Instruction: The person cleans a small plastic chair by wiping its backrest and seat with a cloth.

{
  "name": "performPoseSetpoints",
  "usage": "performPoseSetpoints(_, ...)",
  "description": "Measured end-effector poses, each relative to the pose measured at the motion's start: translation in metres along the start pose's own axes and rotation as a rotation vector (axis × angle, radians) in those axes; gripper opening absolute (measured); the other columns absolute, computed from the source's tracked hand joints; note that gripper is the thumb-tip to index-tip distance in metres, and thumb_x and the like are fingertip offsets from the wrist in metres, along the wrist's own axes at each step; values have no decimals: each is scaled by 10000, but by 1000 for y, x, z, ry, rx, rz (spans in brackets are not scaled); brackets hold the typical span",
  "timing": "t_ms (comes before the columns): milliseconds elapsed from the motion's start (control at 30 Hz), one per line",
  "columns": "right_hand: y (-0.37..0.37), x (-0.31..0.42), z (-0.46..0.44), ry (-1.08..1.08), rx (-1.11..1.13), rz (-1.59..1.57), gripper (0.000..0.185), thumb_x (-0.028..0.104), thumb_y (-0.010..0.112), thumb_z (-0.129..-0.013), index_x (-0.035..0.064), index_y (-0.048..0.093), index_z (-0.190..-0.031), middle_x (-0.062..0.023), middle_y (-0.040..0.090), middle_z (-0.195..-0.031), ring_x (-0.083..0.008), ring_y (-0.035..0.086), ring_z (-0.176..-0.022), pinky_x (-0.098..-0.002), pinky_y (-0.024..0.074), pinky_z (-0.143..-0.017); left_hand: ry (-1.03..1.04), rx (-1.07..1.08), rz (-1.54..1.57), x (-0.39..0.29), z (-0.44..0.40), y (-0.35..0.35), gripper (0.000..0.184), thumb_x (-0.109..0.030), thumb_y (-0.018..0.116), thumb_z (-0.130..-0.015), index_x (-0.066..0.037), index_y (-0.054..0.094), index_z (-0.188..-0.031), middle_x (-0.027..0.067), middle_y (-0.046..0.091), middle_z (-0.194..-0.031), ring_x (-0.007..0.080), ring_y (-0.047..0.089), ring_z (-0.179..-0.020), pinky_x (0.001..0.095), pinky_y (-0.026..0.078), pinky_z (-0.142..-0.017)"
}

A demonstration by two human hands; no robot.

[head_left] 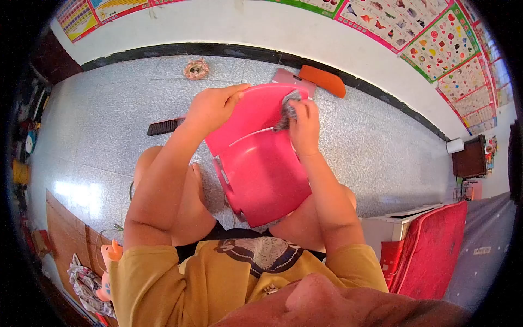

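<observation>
A small pink plastic chair (264,177) is between my knees, its seat toward me and its backrest farther off. My left hand (212,109) is closed around the upper left edge of the backrest. At the right side of the backrest, my right hand (305,128) holds a crumpled grey cloth (287,111) against the pink surface. Part of the cloth is hidden under the fingers. The chair's legs are mostly out of sight.
A dark-bristled brush (162,127) lies on the speckled floor to the left. Beyond the chair are a woven ring (196,69) and an orange curved piece (322,80) by the wall. A red padded board (430,248) stands at the right.
</observation>
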State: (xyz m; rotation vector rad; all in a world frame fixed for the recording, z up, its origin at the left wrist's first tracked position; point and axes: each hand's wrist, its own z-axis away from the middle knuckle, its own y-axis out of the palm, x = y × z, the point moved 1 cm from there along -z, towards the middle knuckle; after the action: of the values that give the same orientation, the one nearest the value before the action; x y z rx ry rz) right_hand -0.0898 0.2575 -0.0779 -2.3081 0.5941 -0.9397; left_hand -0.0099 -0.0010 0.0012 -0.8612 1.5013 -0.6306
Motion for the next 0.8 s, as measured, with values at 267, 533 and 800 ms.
performPoseSetpoints(267, 46, -3, 27, 81, 360, -42, 247, 276, 577, -998, 85, 656, -1133, -210, 616, -1097, -393, 613, -1066, -480, 511, -902, 9, -41, -5, -2, -7, -3, 355, -405, 535, -1056, -307, 685, -1362, 188, 737, -1071, 425, 711, -949, 497, 567, -820)
performPoseSetpoints(533, -3, 7, -5, -105, -86, 61, 252, 62, 657, -874, 97, 655, -1123, -173, 612, -1089, -388, 629, -1009, -460, 535, -853, 22, -50, 9, 2, -2, 2, 351, -381, 536, -1058, -289, 684, -1363, 174, 731, -1139, 419, 705, -1008, 489, 564, -856)
performPoseSetpoints(800, 14, 7, 22, -24, 257, 189, 195, 150, 623, -926, 123, 640, -1118, -169, 613, -1062, -383, 641, -986, -484, 547, -798, -12, -21, 25, 0, 0, 4, 360, -399, 529, -1059, -292, 682, -1367, 173, 731, -1157, 411, 706, -1029, 484, 567, -875)
